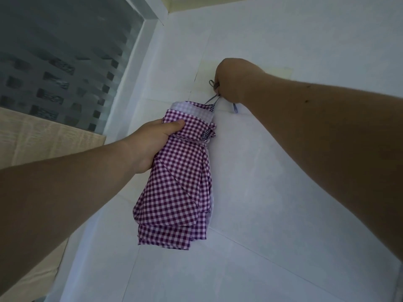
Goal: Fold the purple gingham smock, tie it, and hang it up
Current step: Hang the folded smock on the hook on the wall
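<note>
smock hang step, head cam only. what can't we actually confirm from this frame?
- Hook or peg: the right hand covers the spot on the white wall; only a small grey loop shows beside it.
- Loop seated or not: hidden by the same hand.
- Left hand fingers: behind the purple gingham smock; only the thumb shows.
- Tie knot: small, partly folded under at the bundle's right edge.

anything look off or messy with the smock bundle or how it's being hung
Nothing stands out. The purple gingham smock is a compact folded bundle, tied around its upper part, held against the white wall. The left hand grips its side; the right hand holds the thin loop at a small hook.
</note>
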`<state>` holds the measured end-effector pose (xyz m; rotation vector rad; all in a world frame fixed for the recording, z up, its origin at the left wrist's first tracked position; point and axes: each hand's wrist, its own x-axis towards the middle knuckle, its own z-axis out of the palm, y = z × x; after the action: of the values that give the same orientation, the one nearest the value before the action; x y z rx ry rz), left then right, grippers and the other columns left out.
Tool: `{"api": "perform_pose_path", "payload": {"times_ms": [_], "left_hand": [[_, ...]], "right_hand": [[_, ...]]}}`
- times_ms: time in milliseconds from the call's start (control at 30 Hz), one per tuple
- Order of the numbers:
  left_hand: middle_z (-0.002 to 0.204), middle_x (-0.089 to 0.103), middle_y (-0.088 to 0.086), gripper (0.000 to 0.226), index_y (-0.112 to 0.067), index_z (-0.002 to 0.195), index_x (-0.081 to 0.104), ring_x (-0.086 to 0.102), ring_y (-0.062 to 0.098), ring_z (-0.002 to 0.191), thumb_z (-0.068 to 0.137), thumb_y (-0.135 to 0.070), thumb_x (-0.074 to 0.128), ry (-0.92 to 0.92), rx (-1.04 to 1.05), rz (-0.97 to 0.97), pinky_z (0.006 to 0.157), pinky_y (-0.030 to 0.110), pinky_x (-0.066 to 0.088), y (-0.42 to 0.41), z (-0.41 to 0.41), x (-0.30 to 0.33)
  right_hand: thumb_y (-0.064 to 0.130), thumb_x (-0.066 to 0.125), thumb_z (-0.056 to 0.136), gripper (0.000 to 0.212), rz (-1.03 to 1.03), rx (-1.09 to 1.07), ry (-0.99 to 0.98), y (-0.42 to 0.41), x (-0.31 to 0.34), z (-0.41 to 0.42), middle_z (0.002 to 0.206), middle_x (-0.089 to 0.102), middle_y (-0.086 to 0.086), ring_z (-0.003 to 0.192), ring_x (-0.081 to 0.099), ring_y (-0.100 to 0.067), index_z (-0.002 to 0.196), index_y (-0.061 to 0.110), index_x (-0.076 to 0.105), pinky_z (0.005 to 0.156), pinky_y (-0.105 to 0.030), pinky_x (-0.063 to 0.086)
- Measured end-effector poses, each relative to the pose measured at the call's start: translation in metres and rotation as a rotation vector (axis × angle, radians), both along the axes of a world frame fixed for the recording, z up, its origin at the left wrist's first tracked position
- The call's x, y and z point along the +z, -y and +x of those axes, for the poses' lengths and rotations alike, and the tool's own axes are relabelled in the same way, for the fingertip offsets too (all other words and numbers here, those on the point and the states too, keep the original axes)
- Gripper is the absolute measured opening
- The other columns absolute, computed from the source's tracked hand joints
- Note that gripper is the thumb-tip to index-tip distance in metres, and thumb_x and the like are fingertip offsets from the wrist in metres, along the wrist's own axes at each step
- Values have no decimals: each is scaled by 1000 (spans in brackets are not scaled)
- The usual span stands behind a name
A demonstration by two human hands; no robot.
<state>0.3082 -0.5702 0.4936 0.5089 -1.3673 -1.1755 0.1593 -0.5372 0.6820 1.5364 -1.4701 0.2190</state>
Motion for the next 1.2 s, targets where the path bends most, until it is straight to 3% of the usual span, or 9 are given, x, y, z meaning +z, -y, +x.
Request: {"api": "perform_pose_path", "payload": {"times_ms": [67,200,267,467,600,733,800,900,1200], "left_hand": [[112,81,2,37,-19,128,71,78,22,101,100,-43,67,17,-10,25,85,35,60,2,0,-6],[116,80,1,46,-20,132,69,77,22,106,98,-50,67,51,-56,57,96,38,57,3,-2,-23],[119,79,0,53,-21,135,67,76,21,110,94,-55,70,59,-59,58,102,39,54,3,0,-32],[128,75,-3,62,-27,142,61,71,19,119,87,-53,76,237,-180,47,112,43,47,-10,1,-66],[127,76,-1,59,-28,142,60,72,22,118,89,-47,77,180,-189,114,112,47,47,-19,-4,-78],[124,77,2,54,-27,140,63,73,25,116,91,-48,74,96,-202,159,110,46,49,-30,-11,-80],[125,77,3,53,-26,139,64,73,25,116,92,-51,73,87,-217,187,110,47,50,-35,-13,-83],[127,76,5,55,-22,138,65,72,28,119,92,-50,74,153,-273,225,112,50,48,-39,-13,-93],[127,76,5,64,-28,140,61,71,31,119,86,-59,75,302,-275,338,106,58,53,-41,-2,-125]], "right_hand": [[16,46,104,20,19,-38,-64,-6,-5,1,107,57,-14,114,59,-37,104,4,62,94,-43,48],[9,49,101,18,21,-6,13,-14,-19,-3,87,55,-6,95,58,-31,102,1,65,83,-39,48],[6,57,96,24,22,63,126,-17,-31,-7,104,65,-10,103,64,-33,119,2,63,88,-40,54],[19,59,95,13,-68,353,455,-39,-97,-26,78,54,1,67,53,-15,104,11,53,51,-27,34],[42,54,96,37,114,323,652,-46,-134,-26,69,61,-2,64,60,-18,73,14,60,57,-29,44],[44,71,91,49,340,548,1180,-48,-162,-22,95,73,-5,81,72,-15,119,6,60,61,-26,60],[40,74,92,43,357,633,1332,-47,-174,-22,105,74,-7,87,73,-17,120,10,62,61,-21,59],[38,71,96,23,434,648,1387,-51,-196,-23,106,75,-4,92,73,-20,104,16,70,76,-28,61],[38,70,96,50,626,497,1494,-53,-240,-30,132,68,-6,109,66,-23,139,14,59,94,-35,53]]}}
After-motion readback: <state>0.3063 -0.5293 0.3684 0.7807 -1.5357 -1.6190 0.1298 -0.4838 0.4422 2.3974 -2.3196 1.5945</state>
